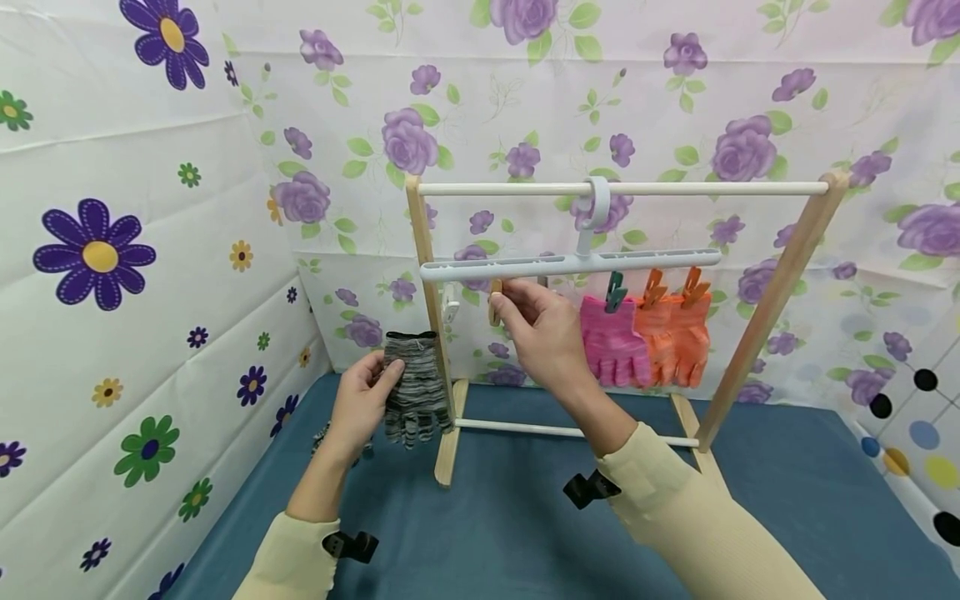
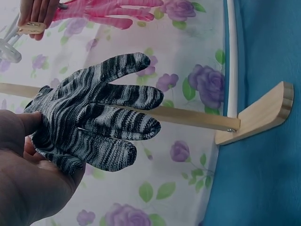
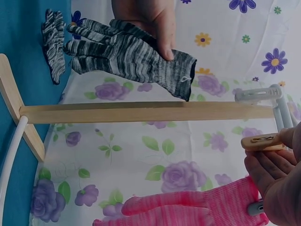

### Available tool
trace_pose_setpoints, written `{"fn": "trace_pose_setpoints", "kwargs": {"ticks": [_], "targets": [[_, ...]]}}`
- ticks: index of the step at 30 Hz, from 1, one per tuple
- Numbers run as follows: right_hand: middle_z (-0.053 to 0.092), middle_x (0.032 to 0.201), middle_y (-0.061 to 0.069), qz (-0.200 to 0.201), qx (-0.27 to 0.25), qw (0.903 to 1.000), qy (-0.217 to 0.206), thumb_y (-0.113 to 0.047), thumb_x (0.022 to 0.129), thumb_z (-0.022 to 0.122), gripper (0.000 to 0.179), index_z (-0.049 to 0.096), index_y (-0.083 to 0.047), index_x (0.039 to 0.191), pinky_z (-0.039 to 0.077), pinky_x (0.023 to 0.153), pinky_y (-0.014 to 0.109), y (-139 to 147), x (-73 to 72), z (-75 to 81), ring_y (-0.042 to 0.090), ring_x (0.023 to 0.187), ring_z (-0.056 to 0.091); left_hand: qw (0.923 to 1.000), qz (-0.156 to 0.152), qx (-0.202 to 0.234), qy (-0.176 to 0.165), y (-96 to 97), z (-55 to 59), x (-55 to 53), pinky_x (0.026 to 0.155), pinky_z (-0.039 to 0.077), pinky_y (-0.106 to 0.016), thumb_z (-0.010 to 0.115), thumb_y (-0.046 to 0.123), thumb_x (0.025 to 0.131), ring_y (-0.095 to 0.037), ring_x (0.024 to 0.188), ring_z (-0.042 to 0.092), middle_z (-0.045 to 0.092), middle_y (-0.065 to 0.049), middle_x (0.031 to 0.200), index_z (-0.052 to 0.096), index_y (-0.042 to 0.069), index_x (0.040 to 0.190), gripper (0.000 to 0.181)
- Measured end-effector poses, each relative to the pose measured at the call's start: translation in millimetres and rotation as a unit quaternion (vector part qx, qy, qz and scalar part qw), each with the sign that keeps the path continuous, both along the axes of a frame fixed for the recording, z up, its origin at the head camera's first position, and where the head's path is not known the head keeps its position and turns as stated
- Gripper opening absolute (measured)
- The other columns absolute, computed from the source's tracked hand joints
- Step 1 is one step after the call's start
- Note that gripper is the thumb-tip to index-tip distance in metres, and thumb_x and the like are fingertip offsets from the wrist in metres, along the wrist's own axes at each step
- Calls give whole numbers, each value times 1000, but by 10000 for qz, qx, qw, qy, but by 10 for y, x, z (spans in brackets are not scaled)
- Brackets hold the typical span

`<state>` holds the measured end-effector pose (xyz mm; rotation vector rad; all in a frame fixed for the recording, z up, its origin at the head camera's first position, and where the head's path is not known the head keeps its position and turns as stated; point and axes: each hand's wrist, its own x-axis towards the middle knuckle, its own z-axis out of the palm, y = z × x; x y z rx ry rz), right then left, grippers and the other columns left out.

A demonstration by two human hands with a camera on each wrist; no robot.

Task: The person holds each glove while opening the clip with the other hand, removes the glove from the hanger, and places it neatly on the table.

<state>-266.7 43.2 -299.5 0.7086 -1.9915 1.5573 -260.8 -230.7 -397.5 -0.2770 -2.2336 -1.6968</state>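
Observation:
My left hand (image 1: 362, 400) pinches a black-and-grey striped knit glove (image 1: 415, 387) between thumb and fingers near its cuff, and the glove's fingers hang downward. Under the left part of the pale grey hanger (image 1: 517, 268), my right hand (image 1: 546, 333) pinches a tan clothespin (image 3: 260, 142). Whether the clothespin's mouth is open I cannot tell. Further right hang a pink glove (image 1: 611, 346) under a green clip (image 1: 616, 292) and orange gloves (image 1: 675, 342) under orange clips (image 1: 655, 286). A white clip (image 1: 450, 304) hangs at the hanger's left end.
The hanger hooks over the top rod (image 1: 712, 189) of a wooden stand (image 1: 772, 308). A second striped glove (image 3: 54, 44) lies on the blue table cover (image 1: 525, 517), partly hidden by my left forearm in the head view. Flowered sheets (image 1: 405, 83) stand behind and at the left.

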Motion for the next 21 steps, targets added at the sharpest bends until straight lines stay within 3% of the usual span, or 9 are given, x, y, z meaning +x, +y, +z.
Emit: {"fn": "trace_pose_setpoints", "kwargs": {"ticks": [7,12,16,18,21], "targets": [[78,116,10,35,-48,10000,-64,-15,106,69,29,73,-1,131,61,85,30,1,-5,9,18,103,76,9996,109,-15,-267,-41,-2,-13,68,41,-28,57,22,113,-20,77,48,59,-15,94,66,-3,126,30],[78,117,10,50,-89,9999,-37,-15,105,70,29,73,-1,131,61,86,31,-4,-7,8,19,103,76,9991,133,-91,-393,-6,150,103,67,41,-29,56,15,113,-21,74,48,59,-20,91,66,-7,122,26],[78,118,9,74,-137,9999,-14,-16,105,71,29,74,-2,131,60,88,30,-10,-11,0,18,105,76,9990,101,-183,-399,-1,225,158,66,39,-29,56,14,113,-20,72,46,56,-18,86,64,-9,119,25],[78,118,8,82,-149,9999,16,-16,104,72,30,74,-3,131,60,89,30,-11,-12,-4,17,107,76,9988,122,-222,-431,-20,203,134,66,38,-29,56,15,113,-20,71,45,55,-16,84,64,-9,119,25],[78,119,7,73,-132,9999,74,-16,104,73,30,74,-4,131,59,90,30,-10,-10,-9,17,108,75,9980,241,-285,-511,-76,75,24,66,36,-30,56,18,113,-18,69,41,49,-13,81,63,-6,116,26]]}}
